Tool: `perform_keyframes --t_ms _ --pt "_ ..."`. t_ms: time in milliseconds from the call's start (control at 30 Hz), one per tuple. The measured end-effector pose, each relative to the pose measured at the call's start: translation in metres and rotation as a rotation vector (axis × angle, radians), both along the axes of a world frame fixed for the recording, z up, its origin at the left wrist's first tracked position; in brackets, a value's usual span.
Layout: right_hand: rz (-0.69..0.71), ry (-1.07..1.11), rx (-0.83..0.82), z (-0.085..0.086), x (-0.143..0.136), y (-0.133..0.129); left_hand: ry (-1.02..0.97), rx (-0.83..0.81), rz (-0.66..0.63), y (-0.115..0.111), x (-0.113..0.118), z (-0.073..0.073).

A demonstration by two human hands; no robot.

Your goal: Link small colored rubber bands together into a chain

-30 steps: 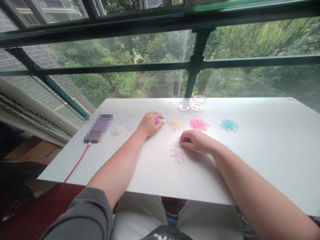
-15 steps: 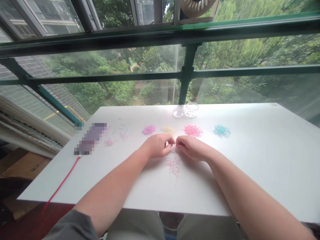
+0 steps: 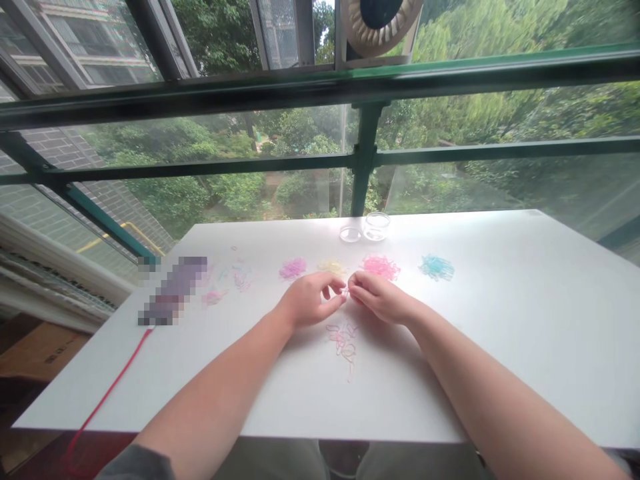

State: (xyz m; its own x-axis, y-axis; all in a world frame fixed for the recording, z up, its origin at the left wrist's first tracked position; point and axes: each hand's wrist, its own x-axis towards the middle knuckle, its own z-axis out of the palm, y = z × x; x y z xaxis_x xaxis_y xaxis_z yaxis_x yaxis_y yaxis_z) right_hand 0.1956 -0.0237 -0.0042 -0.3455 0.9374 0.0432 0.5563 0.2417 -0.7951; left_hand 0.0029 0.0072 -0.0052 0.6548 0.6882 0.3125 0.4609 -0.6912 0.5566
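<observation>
My left hand and my right hand meet fingertip to fingertip above the white table, both closed in a pinch. Between the tips shows a bit of a thin pink rubber band, mostly hidden by my fingers. Just below lies a loose pile of pink rubber bands, some stretched out singly. Beyond my hands sit a yellow pile, partly covered by my left hand, and a bright pink pile. A purple pile is left of these, a teal pile to the right.
A clear round container and its clear lid stand at the table's back edge. Mixed pale bands lie scattered at the left, beside a pixelated dark object with a red cord. Green railings run behind.
The view has tilted slightly, so the scene sits lower and a little left. My fingertips have drawn closer together, and a pink bit now shows between them. The piles look unchanged.
</observation>
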Motion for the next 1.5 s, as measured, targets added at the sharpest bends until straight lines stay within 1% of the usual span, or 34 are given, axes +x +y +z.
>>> perform_keyframes --t_ms 200,333,467,567,633,733,833,900,967,1067,1133,1200,1333,1500 --pt "0.010 0.020 -0.007 -0.002 -0.004 -0.001 -0.058 -0.029 -0.003 -0.002 0.002 -0.001" --pt "0.036 0.034 -0.015 0.000 -0.004 -0.001 -0.097 -0.030 0.003 -0.004 0.005 -0.002" --pt "0.075 0.103 -0.144 0.002 0.002 -0.001 -0.093 -0.020 -0.016 -0.003 0.004 -0.002" --pt "0.123 0.241 -0.234 0.000 0.008 0.001 -0.090 -0.021 -0.013 -0.002 0.001 -0.001" --pt "0.142 0.346 -0.257 -0.002 0.011 0.003 -0.064 -0.068 -0.054 -0.002 0.000 -0.001" --pt "0.143 0.453 -0.278 -0.006 0.013 0.006 -0.019 -0.212 -0.147 -0.004 0.001 0.000" --pt "0.135 0.483 -0.288 -0.008 0.013 0.008 -0.005 -0.325 -0.162 -0.006 0.002 0.002" --pt "0.136 0.481 -0.285 -0.007 0.012 0.007 0.000 -0.345 -0.151 -0.006 0.002 0.003" --pt "0.138 0.472 -0.275 -0.006 0.012 0.006 -0.008 -0.301 -0.112 -0.004 0.001 0.004" --pt "0.135 0.436 -0.265 -0.005 0.010 0.005 -0.067 -0.159 -0.023 -0.002 0.002 0.002" --pt "0.130 0.395 -0.266 -0.005 0.009 0.004 -0.116 -0.080 0.000 -0.001 0.003 0.000" --pt "0.126 0.356 -0.266 -0.005 0.008 0.003 -0.150 -0.033 -0.005 -0.001 0.005 -0.001" --pt "0.123 0.328 -0.262 -0.003 0.008 0.002 -0.178 -0.016 -0.016 -0.001 0.005 -0.002" --pt "0.131 0.359 -0.277 -0.002 0.008 0.002 -0.138 -0.034 0.000 0.002 0.003 -0.003"
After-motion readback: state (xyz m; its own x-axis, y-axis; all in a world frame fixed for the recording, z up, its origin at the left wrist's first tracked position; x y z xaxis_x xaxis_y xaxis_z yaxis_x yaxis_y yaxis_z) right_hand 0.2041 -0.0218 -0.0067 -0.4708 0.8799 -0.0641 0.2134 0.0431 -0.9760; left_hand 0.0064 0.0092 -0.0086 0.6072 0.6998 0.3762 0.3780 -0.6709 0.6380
